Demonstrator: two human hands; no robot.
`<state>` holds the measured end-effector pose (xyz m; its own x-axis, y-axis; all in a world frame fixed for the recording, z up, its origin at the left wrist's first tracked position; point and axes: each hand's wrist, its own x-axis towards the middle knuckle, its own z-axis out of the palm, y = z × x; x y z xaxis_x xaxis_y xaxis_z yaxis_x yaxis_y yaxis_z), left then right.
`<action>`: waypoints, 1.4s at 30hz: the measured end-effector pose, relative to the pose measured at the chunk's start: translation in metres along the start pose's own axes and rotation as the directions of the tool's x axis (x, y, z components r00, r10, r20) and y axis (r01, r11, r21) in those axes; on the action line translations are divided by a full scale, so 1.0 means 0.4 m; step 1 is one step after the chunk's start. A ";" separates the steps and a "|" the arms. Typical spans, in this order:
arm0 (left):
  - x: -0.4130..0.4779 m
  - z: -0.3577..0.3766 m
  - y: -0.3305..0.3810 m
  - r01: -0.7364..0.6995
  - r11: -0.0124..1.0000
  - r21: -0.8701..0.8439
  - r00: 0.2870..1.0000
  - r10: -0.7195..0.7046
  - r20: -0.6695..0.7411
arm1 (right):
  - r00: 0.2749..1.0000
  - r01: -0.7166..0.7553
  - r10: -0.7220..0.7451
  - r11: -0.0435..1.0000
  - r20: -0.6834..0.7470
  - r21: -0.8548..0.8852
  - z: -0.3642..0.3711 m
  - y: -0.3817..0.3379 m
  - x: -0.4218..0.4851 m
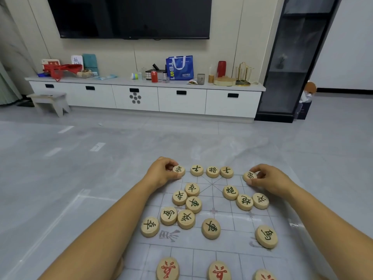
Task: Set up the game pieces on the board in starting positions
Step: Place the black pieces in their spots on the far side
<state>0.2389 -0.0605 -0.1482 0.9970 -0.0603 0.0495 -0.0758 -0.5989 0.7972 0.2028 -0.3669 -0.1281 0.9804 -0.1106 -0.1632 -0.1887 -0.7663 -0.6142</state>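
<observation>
Left hand pinches a round pale-wood dark-lettered piece, right hand a matching piece, both on the far row of the translucent gridded board sheet. Three row pieces sit between them; scattered dark-lettered pieces and red-lettered pieces look unplaced: setup seems early.

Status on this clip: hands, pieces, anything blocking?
Left hand pinches left elephant piece, right hand pinches right elephant piece. Back row's middle three set. Loose pieces scattered mid-board, none blocking.
</observation>
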 end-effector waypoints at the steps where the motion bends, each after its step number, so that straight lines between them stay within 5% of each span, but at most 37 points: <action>1: 0.002 0.003 0.000 -0.002 1.000 -0.004 1.000 0.001 -0.008 | 1.000 -0.009 0.009 1.000 -0.012 0.001 0.003 -0.001 0.005; 15: 0.005 0.013 -0.007 -0.001 1.000 -0.027 1.000 0.000 -0.028 | 0.998 -0.047 0.051 0.994 -0.038 0.103 0.041 0.017 0.046; 42: 0.002 0.030 -0.008 -0.056 0.998 0.039 0.995 0.059 -0.081 | 0.994 -0.056 0.059 0.998 -0.090 0.039 0.054 0.017 0.048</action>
<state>0.2395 -0.0682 -0.1579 0.9889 -0.0308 0.1455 -0.1326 -0.6254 0.7690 0.2190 -0.3606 -0.1520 0.9687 -0.2118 -0.1292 -0.2449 -0.7335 -0.6340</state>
